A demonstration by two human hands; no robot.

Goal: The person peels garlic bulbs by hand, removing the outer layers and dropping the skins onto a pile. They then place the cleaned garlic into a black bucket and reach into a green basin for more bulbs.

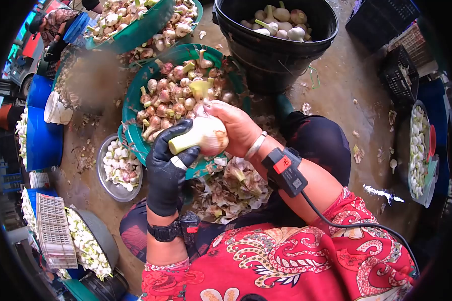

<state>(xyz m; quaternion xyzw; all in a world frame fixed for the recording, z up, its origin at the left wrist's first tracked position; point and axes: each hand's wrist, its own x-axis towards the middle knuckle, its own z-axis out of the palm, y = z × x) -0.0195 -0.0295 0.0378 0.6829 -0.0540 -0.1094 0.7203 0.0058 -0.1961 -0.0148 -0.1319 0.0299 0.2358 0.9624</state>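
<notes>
A large garlic bulb (213, 135) with a thick pale stem is held between both hands, above the near edge of a green basin (131, 103). My left hand (166, 163), in a black glove, has its fingers wrapped round the stem side. My bare right hand (234, 128) pinches skin at the bulb's far side. Unpeeled garlic bulbs (168, 98) with reddish skins fill the basin. Below the hands lies a heap of papery garlic skins (231, 190), between the legs.
A black bucket (276, 55) of bulbs stands ahead. At left are a metal bowl (120, 168) of white garlic, blue tubs (44, 130) and a crate (58, 228). Another garlic tray (419, 150) is at right. A person (55, 25) is far left.
</notes>
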